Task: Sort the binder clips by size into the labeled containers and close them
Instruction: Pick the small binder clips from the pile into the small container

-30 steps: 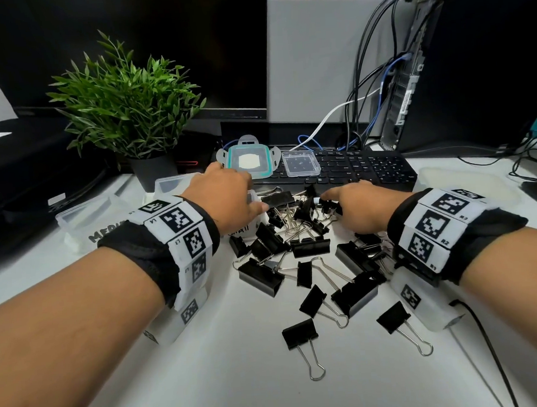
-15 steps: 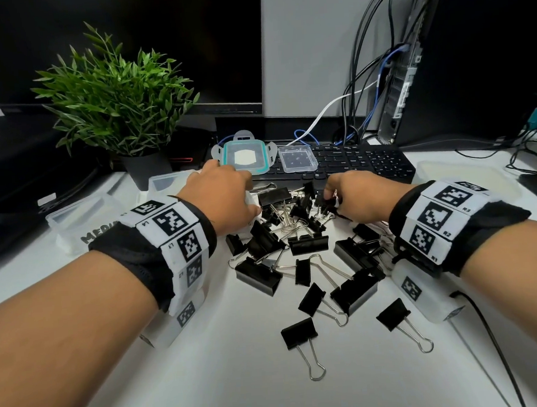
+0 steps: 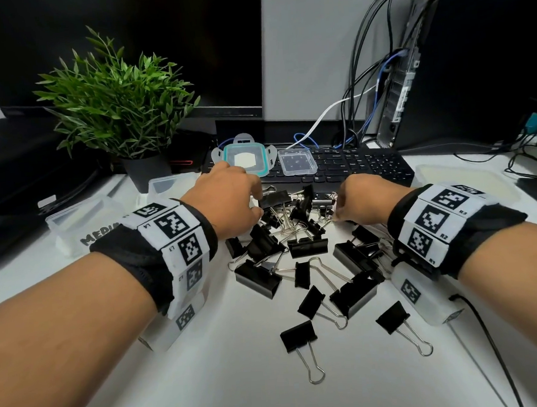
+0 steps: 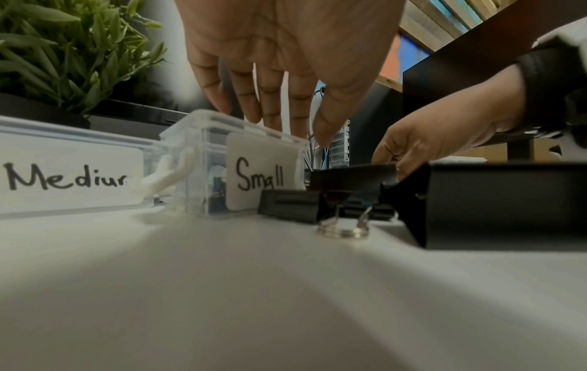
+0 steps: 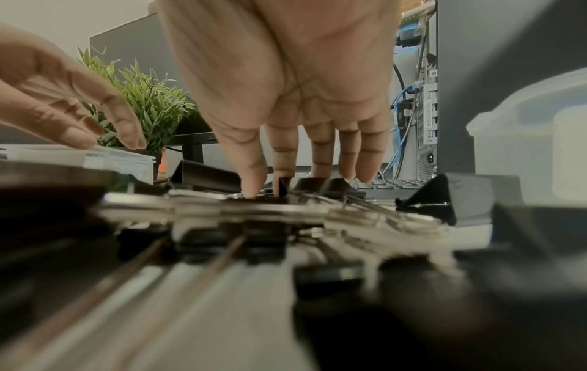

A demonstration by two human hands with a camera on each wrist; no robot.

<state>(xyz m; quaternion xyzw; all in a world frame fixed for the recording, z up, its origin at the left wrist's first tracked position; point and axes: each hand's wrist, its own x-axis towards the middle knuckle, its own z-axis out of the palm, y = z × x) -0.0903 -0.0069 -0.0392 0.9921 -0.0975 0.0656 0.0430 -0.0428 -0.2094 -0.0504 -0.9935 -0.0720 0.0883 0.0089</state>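
**Sorting Status: Early Stage, Most Clips Unsorted**

A white desk [image 3: 272,392] was occupied by a pile of black binder clips [image 3: 307,248] of mixed sizes, spread loose between both wrists and in front of a keyboard [image 3: 362,166]. A large lidded container [image 3: 467,178] was seen at the far right. A container marked "Medium" [image 4: 66,173] stood at the left, open, beside a smaller box marked "Small" [image 4: 254,175]; their contents could not be determined. Two lids [image 3: 245,159] were resting on the keyboard, so closing was judged not yet begun.

The left hand [image 3: 229,202] was held over the "Small" box with fingers extended and relaxed, fingertips at its rim, nothing gripped. The right hand [image 3: 364,197] was lowered into the pile, thumb and forefinger closing on a small clip [image 5: 282,185]; whether it was firmly pinched could not be told.

Nearly all sorting was judged to remain.
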